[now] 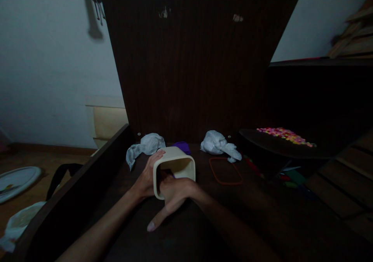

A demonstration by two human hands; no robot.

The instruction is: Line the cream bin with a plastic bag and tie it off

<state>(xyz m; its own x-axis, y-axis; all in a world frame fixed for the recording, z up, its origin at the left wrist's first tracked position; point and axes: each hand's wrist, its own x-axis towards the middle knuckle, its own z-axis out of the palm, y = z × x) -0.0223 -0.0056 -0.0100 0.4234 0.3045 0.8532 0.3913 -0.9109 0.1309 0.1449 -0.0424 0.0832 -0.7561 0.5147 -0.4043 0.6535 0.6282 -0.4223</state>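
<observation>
A cream-coloured container (176, 153) with a rounded square opening lies tilted toward me above the dark surface. My left hand (148, 176) is wrapped round its left side. My right hand (175, 192) reaches into the opening; its thumb sticks out below the rim, while the fingers are mostly hidden inside. What those fingers touch cannot be made out. Behind the container lies a purple item (183, 147), partly covered by it. To the right, an orange-brown rounded rectangular ring (225, 183) rests flat.
White plastic bags lie crumpled behind on the left (152, 143) and right (214, 142). Small colourful pieces (287, 135) sit on a dark shelf at the right. A tall dark panel (192, 67) stands behind, and a raised edge (78, 180) runs along the left.
</observation>
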